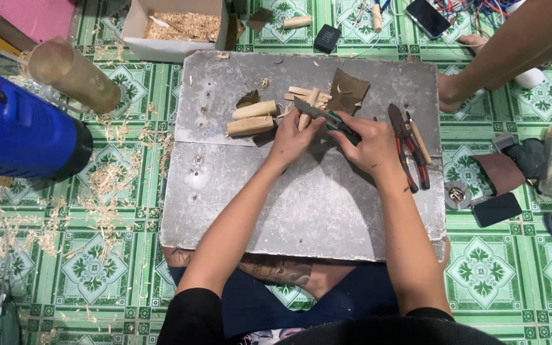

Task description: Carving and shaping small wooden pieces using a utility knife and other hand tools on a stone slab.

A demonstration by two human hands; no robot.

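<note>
A person seated on a green patterned tile floor works at a grey slab surface laid across the lap, both hands meeting near its far half. The left hand is closed around a short pale wooden stick, holding it by its lower end so that the upper end points away from the body. The right hand is wrapped tight on the dark handle of a knife, its blade lying across the stick. The stick looks light, stiff and dry, likely to split along the grain, and is best gripped low, clear of the edge. Just left of the hands lie 2 thicker wooden pegs, side by side, with thin wood slivers and a scrap of brown leather behind them. Red-handled pliers rest on the surface to the right. Wood shavings litter the floor, and a cardboard box of shavings stands beyond the slab. Another person's arm reaches in at upper right.
</note>
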